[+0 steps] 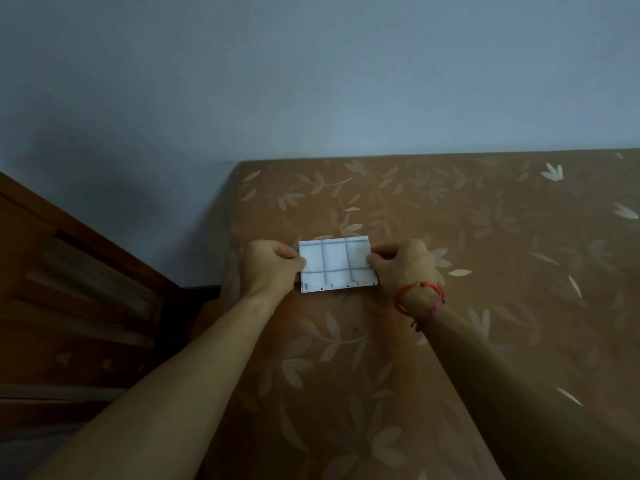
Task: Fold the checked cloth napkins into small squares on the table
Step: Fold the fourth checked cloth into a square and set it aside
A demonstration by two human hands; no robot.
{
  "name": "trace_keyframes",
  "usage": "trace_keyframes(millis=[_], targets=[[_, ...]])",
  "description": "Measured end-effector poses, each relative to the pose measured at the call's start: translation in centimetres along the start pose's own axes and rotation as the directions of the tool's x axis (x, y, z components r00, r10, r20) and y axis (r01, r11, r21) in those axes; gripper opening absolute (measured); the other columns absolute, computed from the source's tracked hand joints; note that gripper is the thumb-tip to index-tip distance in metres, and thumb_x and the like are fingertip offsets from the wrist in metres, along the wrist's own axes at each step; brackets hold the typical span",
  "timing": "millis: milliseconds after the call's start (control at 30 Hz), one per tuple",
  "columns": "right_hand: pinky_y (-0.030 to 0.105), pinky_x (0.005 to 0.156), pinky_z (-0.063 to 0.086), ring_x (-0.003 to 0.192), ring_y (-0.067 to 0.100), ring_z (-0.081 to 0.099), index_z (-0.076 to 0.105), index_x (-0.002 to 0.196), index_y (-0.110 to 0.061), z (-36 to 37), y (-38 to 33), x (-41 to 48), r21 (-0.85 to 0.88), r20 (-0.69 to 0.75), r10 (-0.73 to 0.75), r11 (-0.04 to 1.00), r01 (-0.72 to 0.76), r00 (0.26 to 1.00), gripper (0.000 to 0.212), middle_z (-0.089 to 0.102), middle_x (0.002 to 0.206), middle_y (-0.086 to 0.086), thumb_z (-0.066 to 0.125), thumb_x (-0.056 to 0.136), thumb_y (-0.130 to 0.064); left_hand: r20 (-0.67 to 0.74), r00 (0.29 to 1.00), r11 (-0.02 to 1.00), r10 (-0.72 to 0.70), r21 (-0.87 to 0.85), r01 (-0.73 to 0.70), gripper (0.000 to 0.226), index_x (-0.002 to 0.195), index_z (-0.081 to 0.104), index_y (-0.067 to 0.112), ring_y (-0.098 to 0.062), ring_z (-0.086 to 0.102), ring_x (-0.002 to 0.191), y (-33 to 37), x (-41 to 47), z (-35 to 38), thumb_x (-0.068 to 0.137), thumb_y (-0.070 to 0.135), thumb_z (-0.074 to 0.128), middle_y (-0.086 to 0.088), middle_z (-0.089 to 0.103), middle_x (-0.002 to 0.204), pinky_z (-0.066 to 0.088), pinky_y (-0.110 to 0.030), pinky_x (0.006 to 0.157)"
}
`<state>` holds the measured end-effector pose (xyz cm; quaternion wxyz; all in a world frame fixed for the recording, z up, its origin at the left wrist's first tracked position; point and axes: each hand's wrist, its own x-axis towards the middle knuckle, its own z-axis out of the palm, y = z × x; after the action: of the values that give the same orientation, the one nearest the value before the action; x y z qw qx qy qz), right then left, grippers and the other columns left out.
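A white napkin with grey check lines is folded into a small rectangle above the table, which is covered in a brown cloth with pale leaves. My left hand pinches its left edge between thumb and curled fingers. My right hand, with a red cord bracelet at the wrist, pinches its right edge the same way. The napkin's lower edge shows layered hems with small dark marks.
A dark wooden piece of furniture with slats stands to the left of the table. A pale blue-grey wall runs behind the table's far edge. The brown cloth stretches to the right and toward me.
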<state>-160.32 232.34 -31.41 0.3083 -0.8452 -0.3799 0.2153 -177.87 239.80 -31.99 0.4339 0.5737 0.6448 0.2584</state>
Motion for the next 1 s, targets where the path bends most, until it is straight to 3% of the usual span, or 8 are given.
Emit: trace_keyframes(millis=[167, 300, 433, 600, 867, 1000], targets=[[0.023, 0.073, 0.049, 0.087, 0.02, 0.066, 0.074, 0.101, -0.01, 0.1, 0.3, 0.2, -0.004, -0.023, -0.012, 1.0, 0.012, 1.0, 0.021, 0.074, 0.096, 0.008, 0.065, 0.087, -0.02, 0.023, 0.998, 0.996, 0.059, 0.063, -0.06, 0.013, 0.071, 0.067, 0.018, -0.022, 0.068, 0.069, 0.0, 0.3, 0.3, 0.076, 0.011, 0.076, -0.007, 0.071, 0.076, 0.06, -0.041, 0.067], [0.04, 0.077, 0.056, 0.085, 0.029, 0.066, 0.07, 0.094, 0.0, 0.0, 0.7, 0.0, -0.011, -0.053, -0.045, 0.999, 0.045, 0.998, 0.024, 0.072, 0.093, 0.017, 0.063, 0.087, -0.022, 0.043, 0.993, 0.988, 0.106, 0.108, -0.11, 0.012, 0.09, 0.07, 0.012, -0.018, 0.069, 0.069, -0.1, 0.1, -0.3, 0.079, 0.015, 0.075, -0.004, 0.072, 0.084, 0.06, -0.037, 0.066], [0.03, 0.078, 0.052, 0.084, 0.018, 0.065, 0.073, 0.102, -0.008, 0.1, 0.8, -0.5, 0.012, -0.009, -0.078, 0.997, 0.078, 0.997, 0.021, 0.073, 0.095, 0.006, 0.067, 0.085, -0.019, 0.033, 0.992, 0.985, 0.122, 0.121, -0.125, 0.017, 0.095, 0.069, 0.01, -0.014, 0.068, 0.069, -0.4, -0.3, -0.4, 0.08, 0.016, 0.076, -0.001, 0.07, 0.089, 0.055, -0.022, 0.056], [0.028, 0.08, 0.051, 0.091, 0.022, 0.067, 0.072, 0.107, -0.011, 0.2, 0.7, -0.3, 0.012, -0.012, -0.087, 0.996, 0.087, 0.996, 0.025, 0.073, 0.098, 0.006, 0.068, 0.083, -0.016, 0.022, 0.991, 0.985, 0.135, 0.11, -0.137, 0.017, 0.089, 0.07, 0.011, -0.017, 0.068, 0.075, -0.2, -0.2, 0.5, 0.075, 0.009, 0.079, -0.005, 0.072, 0.091, 0.06, -0.038, 0.071], [0.019, 0.072, 0.044, 0.078, 0.008, 0.058, 0.073, 0.108, -0.019, 0.9, 0.8, -0.3, 0.007, 0.001, -0.139, 0.99, 0.139, 0.99, 0.027, 0.074, 0.096, 0.001, 0.065, 0.083, -0.013, 0.027, 0.989, 0.979, 0.147, 0.136, -0.149, 0.017, 0.088, 0.068, 0.016, -0.012, 0.067, 0.077, -0.7, 0.0, -0.1, 0.076, 0.009, 0.078, 0.002, 0.069, 0.088, 0.06, -0.036, 0.071], [0.027, 0.073, 0.05, 0.08, 0.018, 0.063, 0.073, 0.102, -0.015, 0.9, 1.0, -0.4, -0.031, -0.013, -0.178, 0.984, 0.177, 0.984, 0.022, 0.071, 0.088, 0.004, 0.064, 0.082, -0.015, 0.033, 0.976, 0.955, 0.217, 0.202, -0.219, 0.015, 0.092, 0.07, 0.016, -0.01, 0.065, 0.08, -0.8, 0.1, -0.6, 0.079, 0.017, 0.076, 0.002, 0.071, 0.092, 0.057, -0.028, 0.071]])
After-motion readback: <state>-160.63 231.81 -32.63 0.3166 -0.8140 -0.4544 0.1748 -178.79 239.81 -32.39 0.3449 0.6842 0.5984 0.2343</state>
